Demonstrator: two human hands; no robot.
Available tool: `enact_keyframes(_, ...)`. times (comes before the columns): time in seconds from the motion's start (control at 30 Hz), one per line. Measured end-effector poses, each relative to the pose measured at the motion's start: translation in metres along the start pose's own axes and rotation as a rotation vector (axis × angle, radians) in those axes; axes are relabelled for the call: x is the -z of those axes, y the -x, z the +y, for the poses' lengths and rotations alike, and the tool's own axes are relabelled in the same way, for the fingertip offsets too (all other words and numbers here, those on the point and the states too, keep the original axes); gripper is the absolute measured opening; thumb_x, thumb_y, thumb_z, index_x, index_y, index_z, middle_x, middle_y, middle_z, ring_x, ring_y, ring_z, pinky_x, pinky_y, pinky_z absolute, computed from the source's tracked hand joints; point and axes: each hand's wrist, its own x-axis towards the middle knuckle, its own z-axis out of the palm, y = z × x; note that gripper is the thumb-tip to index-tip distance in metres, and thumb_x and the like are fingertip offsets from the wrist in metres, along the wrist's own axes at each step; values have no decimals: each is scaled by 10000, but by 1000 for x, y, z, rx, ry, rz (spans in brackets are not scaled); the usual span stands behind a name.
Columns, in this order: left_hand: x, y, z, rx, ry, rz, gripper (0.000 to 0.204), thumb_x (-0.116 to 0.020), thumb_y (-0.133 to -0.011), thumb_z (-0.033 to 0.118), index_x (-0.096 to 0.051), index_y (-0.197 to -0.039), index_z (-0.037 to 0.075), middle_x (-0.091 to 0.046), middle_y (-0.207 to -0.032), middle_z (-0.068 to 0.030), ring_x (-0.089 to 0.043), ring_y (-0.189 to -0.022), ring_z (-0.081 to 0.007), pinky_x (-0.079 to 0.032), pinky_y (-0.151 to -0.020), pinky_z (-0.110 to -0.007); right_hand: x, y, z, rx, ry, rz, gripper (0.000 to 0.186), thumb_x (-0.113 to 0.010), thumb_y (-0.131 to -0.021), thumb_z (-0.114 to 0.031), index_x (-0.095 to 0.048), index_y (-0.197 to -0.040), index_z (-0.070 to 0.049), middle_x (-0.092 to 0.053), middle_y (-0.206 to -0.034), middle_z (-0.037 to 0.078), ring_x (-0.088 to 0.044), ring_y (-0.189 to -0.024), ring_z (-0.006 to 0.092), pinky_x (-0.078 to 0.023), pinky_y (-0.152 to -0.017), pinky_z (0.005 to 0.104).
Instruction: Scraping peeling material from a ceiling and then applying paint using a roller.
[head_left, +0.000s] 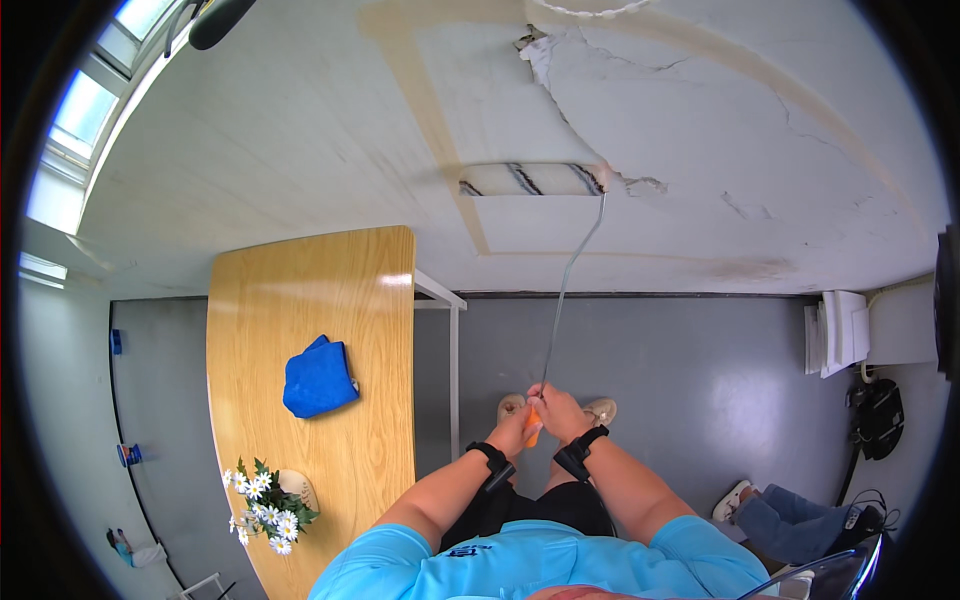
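Head view: left hand (515, 428) and right hand (562, 408) both clenched on orange handle (534, 430) of paint roller (530, 179); roller sleeve pressed against cracked, peeling wall (700, 120). Step judged: rolling stroke. Next stroke demands steady pressure beside flaking patch; wooden table (310, 300) left.

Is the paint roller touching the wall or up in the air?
Touching. The paint roller lies flat against the wall, and both hands grip its orange handle.

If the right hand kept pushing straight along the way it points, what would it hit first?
Probably the wall. The right hand points up along the roller's long metal rod, toward the paint roller already resting on the cracked, peeling wall. Nothing else shows in that line, though depth is hard to judge.
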Motion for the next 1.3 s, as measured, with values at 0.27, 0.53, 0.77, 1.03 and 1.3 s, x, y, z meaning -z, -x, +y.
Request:
enact_keyframes(0.27, -5, -5, -17, -51, 33, 28, 283, -512, -844, 160, -416, -1075, 29, -572, -928, -207, -539, -900, -383, -425, -763, -378, -6, -4, 7, 0, 0, -21, 187, -487, -831, -140, -495, -920, 24, -593, -842, 192, -577, -799, 356, -456, -703, 389)
enact_keyframes(0.53, -13, -7, -36, -27, 47, -19, 335, -498, -857, 177, -394, -1127, 8, -569, -936, -207, -552, -902, -348, -426, -775, -362, -16, -2, 21, -13, -1, -21, 186, -492, -831, -147, -490, -910, 21, -594, -834, 191, -572, -805, 360, -454, -702, 401)
enact_keyframes(0.77, -33, -19, -71, -46, 39, -30, 372, -499, -859, 217, -394, -1125, -20, -578, -887, -211, -566, -856, -346, -439, -739, -370, -19, 0, 33, -65, 5, -42, 181, -487, -829, -154, -488, -904, 11, -593, -830, 195, -569, -804, 365, -448, -709, 406)
enact_keyframes(1.03, -39, -14, -76, -18, 75, -64, 355, -497, -857, 217, -399, -1114, -7, -578, -888, -205, -563, -860, -351, -437, -747, -367, -33, 4, 53, -92, 26, -80, 167, -486, -825, -134, -474, -911, 9, -586, -818, 201, -565, -795, 373, -447, -704, 404)
enact_keyframes(1.3, -59, -17, -121, 81, 199, -99, 330, -495, -856, 229, -414, -1105, 29, -581, -873, -195, -567, -835, -357, -434, -743, -373, -45, 7, 66, -91, -16, -91, 165, -485, -822, -133, -476, -908, 8, -580, -792, 207, -567, -779, 373, -448, -688, 411)
